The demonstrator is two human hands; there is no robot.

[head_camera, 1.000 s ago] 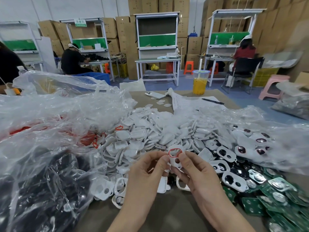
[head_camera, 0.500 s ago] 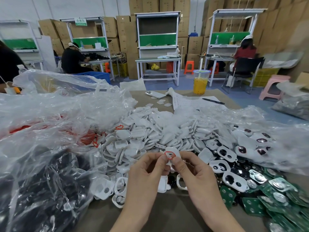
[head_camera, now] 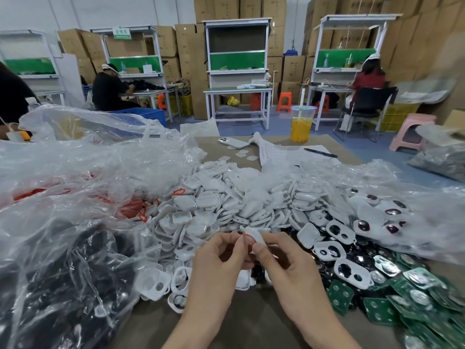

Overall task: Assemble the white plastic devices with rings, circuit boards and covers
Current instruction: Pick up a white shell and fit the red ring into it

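One white shell (head_camera: 260,235) with red ring (head_camera: 249,241) was pinched between left hand (head_camera: 221,256) and right hand (head_camera: 283,261). Held just before the parts heap (head_camera: 226,202).

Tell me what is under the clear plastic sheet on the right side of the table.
Through the clear plastic sheet show white housings with dark round inserts. Farther right the creased folds glare, so whatever lies beneath them cannot be made out.
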